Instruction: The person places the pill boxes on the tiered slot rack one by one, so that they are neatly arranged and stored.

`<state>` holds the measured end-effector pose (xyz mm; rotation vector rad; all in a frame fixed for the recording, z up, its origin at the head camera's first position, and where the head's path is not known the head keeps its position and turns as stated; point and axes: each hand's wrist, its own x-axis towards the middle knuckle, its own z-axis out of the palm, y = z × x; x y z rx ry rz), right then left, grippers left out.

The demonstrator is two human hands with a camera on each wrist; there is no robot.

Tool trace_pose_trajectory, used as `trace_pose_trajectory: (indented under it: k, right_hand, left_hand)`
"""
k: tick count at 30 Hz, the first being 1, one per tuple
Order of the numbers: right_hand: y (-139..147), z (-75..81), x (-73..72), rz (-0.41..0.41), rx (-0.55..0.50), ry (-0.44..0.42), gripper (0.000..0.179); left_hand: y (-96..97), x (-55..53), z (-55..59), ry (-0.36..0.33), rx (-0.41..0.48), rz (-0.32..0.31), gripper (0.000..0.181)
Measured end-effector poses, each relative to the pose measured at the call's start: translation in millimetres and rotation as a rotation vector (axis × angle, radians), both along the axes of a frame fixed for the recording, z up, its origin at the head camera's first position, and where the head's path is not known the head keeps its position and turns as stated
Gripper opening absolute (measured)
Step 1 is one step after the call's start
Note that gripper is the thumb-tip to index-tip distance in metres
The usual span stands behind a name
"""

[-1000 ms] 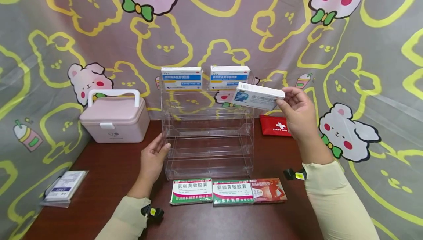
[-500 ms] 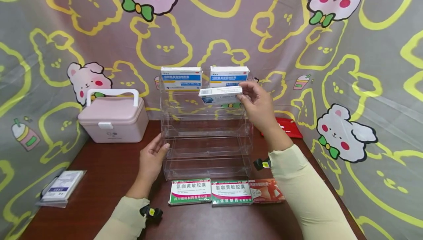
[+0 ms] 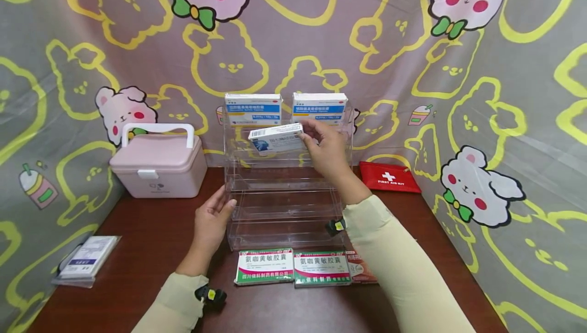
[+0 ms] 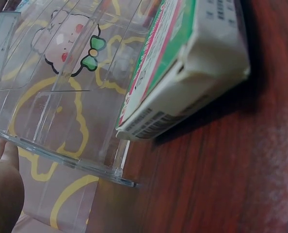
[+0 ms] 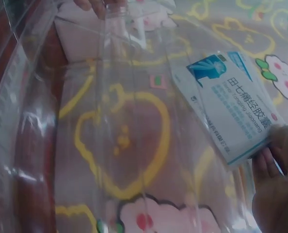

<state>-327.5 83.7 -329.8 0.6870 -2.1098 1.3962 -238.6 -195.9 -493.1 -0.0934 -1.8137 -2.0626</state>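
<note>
On the near desk, a left green box, right green box & red box lie in a row, prob. for easy reach. L hand has its thumb in front & other fingers at the left edge of the clear rack; seems to hold it b/c it could slip. R hand pinches the white box by its right end, so most of its front shows. It's tilted, in front of the rack's upper part; can't tell if they touch. Far up top, a left blue box & right blue box stand upright, prob. so names show.
</note>
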Motion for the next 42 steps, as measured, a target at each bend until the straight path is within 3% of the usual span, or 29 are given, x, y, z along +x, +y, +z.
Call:
trace_pose_trajectory:
  k: [11, 19, 33, 42]
  right_hand:
    - [-27.5, -11.2, -5.3, 0.027, -0.044, -0.078, 0.032]
    - [-37.5, -17.1, -9.0, 0.026, -0.024, -0.201, 0.031]
    - [-40.3, -14.2, -10.2, -0.005, 0.058, -0.253, 0.03]
    - [-38.8, -15.1, -12.3, -0.01, 0.07, -0.24, 0.029]
  left_hand:
    - [-1.9, -1.9, -2.1, -0.011, -0.009, -0.006, 0.057]
    - [-0.8, -1.2, -3.7, -0.025, -0.029, 0.0, 0.057]
    - [-3.0, -1.6, -4.0, -0.023, -0.035, 0.001, 0.058]
    - [-2.7, -1.6, -2.9, -0.02, -0.04, 0.004, 0.058]
